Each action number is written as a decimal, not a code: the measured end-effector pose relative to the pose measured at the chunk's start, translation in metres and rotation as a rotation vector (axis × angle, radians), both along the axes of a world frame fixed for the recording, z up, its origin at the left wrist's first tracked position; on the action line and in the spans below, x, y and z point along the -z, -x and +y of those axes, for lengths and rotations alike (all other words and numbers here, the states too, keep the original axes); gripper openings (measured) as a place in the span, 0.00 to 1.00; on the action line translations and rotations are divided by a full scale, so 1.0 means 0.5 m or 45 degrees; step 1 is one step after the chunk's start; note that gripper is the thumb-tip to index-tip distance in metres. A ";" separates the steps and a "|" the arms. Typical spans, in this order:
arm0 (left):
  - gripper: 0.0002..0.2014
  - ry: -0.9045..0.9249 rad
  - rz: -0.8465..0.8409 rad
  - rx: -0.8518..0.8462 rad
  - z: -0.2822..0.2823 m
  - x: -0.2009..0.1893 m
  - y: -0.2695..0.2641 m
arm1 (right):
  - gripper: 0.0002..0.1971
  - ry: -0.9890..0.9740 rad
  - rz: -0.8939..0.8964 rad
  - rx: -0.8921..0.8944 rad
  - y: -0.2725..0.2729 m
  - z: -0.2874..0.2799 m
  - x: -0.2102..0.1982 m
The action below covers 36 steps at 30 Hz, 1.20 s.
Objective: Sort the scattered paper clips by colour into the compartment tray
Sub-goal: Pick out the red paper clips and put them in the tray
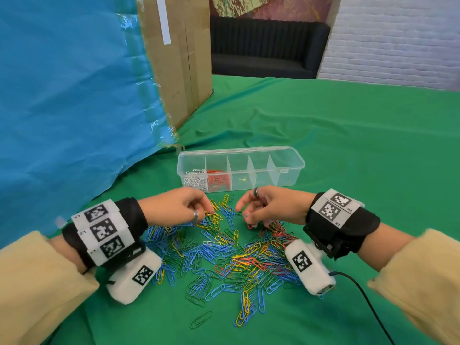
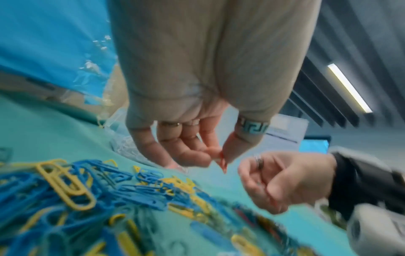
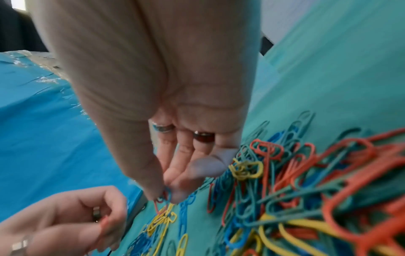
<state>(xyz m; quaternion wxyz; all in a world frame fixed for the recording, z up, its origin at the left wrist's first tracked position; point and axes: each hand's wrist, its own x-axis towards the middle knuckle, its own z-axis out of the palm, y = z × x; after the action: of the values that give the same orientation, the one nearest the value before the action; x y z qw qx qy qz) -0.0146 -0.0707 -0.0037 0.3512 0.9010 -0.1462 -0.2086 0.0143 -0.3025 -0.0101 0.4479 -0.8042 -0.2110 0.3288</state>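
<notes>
Both hands work at the far edge of the paper clips (image 1: 224, 250) heaped on the green surface (image 1: 348, 145), just in front of the compartment tray (image 1: 240, 168). The tray has 5 compartments: white clips fill the leftmost, red clips the next, and the other 3 look nearly bare.

The left hand (image 1: 179, 204) pinches a red clip (image 2: 222, 162) between thumb and forefinger. The right hand (image 1: 263, 207) pinches a small clump at its fingertips, apparently a red clip (image 3: 161, 201) tangled with a blue one.

The step seems to be gathering reds. To do it well, the right fingers should shake or tease the blue clip loose before carrying anything over, or it will land in the wrong compartment. Lift straight up so neighbouring clips do not hook and trail along, then release low inside the 2nd compartment from the left.
</notes>
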 end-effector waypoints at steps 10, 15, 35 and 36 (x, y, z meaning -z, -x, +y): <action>0.13 0.824 0.647 -0.500 -0.036 -0.026 0.006 | 0.06 -0.272 0.181 0.230 0.013 -0.002 0.012; 0.08 0.213 0.203 -0.200 -0.077 -0.010 0.016 | 0.10 -0.325 0.068 0.327 0.020 -0.006 0.007; 0.15 0.306 0.624 -0.186 -0.079 -0.028 0.035 | 0.11 -0.750 -0.086 0.564 0.042 -0.002 0.002; 0.14 0.280 0.562 -0.194 -0.069 -0.028 0.032 | 0.12 -0.784 -0.053 0.593 0.041 -0.002 0.001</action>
<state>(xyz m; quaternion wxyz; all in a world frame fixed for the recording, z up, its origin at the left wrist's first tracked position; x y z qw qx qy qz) -0.0304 -0.1052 0.0101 0.4851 0.7985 -0.0197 -0.3559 -0.0063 -0.3034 -0.0107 0.7267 -0.6650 -0.1208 0.1231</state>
